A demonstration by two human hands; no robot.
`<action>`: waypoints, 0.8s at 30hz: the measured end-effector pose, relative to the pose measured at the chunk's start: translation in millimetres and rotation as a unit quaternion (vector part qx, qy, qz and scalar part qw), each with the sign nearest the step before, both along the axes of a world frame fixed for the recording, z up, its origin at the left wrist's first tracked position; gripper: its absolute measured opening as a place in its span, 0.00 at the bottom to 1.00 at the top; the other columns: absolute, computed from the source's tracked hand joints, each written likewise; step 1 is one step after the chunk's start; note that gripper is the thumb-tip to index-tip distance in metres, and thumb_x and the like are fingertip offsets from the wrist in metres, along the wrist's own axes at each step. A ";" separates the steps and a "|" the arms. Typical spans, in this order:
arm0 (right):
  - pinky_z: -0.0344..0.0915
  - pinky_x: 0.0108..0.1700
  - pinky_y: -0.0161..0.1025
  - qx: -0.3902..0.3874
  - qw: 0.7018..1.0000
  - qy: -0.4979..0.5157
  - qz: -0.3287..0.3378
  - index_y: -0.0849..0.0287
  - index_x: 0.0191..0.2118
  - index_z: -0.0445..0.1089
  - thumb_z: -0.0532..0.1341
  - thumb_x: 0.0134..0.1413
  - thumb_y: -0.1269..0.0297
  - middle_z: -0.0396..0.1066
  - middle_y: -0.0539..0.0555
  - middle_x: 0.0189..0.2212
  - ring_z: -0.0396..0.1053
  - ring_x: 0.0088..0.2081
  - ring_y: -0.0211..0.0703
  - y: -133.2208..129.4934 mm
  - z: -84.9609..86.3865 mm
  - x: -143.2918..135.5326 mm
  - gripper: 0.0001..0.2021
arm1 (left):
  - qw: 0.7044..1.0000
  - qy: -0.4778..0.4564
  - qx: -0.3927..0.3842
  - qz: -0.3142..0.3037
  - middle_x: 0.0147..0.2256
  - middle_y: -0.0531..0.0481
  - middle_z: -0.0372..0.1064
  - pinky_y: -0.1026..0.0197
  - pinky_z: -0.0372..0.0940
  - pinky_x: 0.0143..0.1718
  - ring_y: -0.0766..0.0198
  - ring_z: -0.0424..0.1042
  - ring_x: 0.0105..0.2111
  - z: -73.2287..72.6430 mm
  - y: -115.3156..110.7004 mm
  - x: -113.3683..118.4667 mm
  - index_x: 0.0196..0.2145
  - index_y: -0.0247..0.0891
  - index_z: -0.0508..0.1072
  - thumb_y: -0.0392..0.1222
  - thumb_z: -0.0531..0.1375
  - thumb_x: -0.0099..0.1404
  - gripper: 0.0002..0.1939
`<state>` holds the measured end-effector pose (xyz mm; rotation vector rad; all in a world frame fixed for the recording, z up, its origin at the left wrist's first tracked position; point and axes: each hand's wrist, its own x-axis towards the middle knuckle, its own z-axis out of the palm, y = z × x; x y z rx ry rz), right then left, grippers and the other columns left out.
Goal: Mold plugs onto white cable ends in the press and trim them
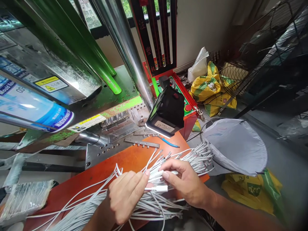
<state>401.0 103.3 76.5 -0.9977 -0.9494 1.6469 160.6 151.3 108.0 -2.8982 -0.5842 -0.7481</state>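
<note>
A bundle of white cables (134, 199) is spread across the orange worktop (101, 170) in the lower centre of the frame, its plug ends (199, 157) fanned toward the right, apparently so single leads can be picked out. The left hand (126, 197) is closed over the bundle, pinning it in place, with a white plug (160, 188) projecting just right of its fingertips. The right hand (186, 181) is pinched on another cable end (156, 175) between thumb and forefinger, touching the left fingers. A black lamp (167, 112) is angled down at centre, seemingly to light the work. A grey bag (237, 146) stands open at right, just beside the plug ends.
</note>
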 end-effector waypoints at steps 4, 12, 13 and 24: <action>0.67 0.38 0.36 0.025 0.999 0.000 -0.024 0.60 0.42 0.77 0.66 0.67 0.55 0.71 0.48 0.27 0.69 0.31 0.37 -0.3 -3.5 1.7 0.12 | 1.000 -0.009 -0.002 0.001 0.36 0.38 0.79 0.56 0.67 0.32 0.57 0.76 0.32 -3.0 3.1 -2.2 0.62 0.28 0.69 0.31 0.61 0.72 0.22; 0.66 0.37 0.35 0.019 0.999 -0.013 -0.035 0.60 0.42 0.76 0.65 0.67 0.53 0.73 0.49 0.30 0.69 0.30 0.36 1.0 -7.8 1.0 0.13 | 0.954 -0.148 -0.250 0.073 0.29 0.48 0.75 0.62 0.65 0.28 0.63 0.71 0.26 -5.1 0.3 13.1 0.39 0.37 0.76 0.35 0.59 0.72 0.06; 0.66 0.35 0.34 0.010 0.999 -0.009 -0.037 0.60 0.43 0.76 0.65 0.67 0.52 0.73 0.49 0.31 0.69 0.29 0.35 1.9 -7.8 0.1 0.14 | 0.921 -0.175 -0.329 0.113 0.27 0.49 0.73 0.63 0.64 0.27 0.64 0.71 0.25 -4.2 -0.6 16.2 0.37 0.38 0.76 0.37 0.59 0.72 0.06; 0.64 0.32 0.34 0.021 0.998 -0.033 -0.042 0.59 0.52 0.72 0.64 0.67 0.52 0.73 0.49 0.29 0.68 0.27 0.35 10.7 6.2 6.0 0.17 | 0.587 -0.199 -0.755 0.213 0.24 0.54 0.60 0.67 0.52 0.26 0.70 0.55 0.24 15.9 7.2 30.5 0.26 0.35 0.69 0.60 0.65 0.67 0.25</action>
